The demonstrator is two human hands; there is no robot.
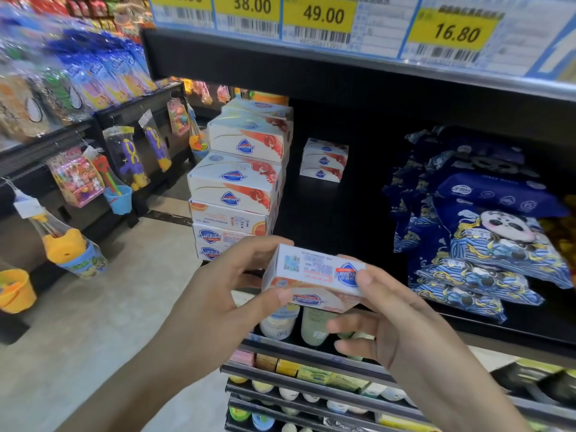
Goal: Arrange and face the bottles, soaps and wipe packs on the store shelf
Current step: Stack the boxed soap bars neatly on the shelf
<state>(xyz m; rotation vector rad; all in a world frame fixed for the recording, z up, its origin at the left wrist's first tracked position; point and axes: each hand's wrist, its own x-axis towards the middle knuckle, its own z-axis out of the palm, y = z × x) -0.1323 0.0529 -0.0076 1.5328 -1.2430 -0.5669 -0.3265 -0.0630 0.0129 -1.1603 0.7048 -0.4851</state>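
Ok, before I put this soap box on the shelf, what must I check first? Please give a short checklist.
1. Both hands hold the soap box: left hand, right hand. Ok.
2. Logo upright: it reads upside down. Not ok.
3. Free shelf space between the soap stack and wipe packs. Ok.
4. Stack faced alike: upper boxes inverted, lower ones upright. Not ok.
5. Box undamaged: cannot tell.
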